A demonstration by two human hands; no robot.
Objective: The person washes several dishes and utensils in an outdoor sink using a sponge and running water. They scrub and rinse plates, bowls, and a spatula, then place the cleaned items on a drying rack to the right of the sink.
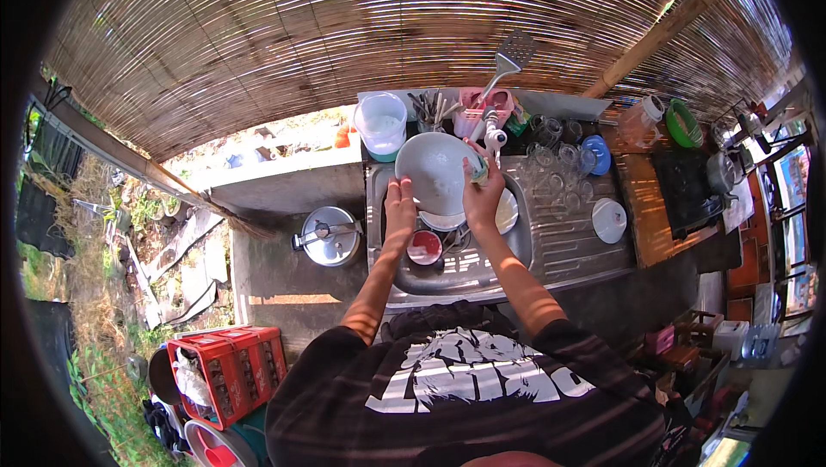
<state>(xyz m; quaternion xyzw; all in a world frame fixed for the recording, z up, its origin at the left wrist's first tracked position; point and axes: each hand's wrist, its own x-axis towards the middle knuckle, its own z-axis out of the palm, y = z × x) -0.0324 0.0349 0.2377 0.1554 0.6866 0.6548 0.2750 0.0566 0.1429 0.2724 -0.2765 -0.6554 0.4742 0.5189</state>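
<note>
A large pale plate (429, 167) is held up over the stainless steel sink (413, 281). My left hand (401, 208) grips its lower left rim. At the right rim is my right hand (484, 197), shut on a light green scrubbing sponge (479, 173) pressed near the plate's edge. Under the plate, a small red and white bowl (424, 248) sits in the basin. A white dish (507, 211) lies partly hidden behind my right wrist, among other dishes. The faucet (495, 137) rises just beyond my right hand.
Glass cups (560, 167), a blue bowl (597, 155) and a white dish (609, 220) occupy the drainboard. Behind the sink stand a white bucket (381, 124) and a pink basket (474, 117) with a slotted spatula (513, 54). Left is a lidded pot (331, 236); right, a stove (687, 189).
</note>
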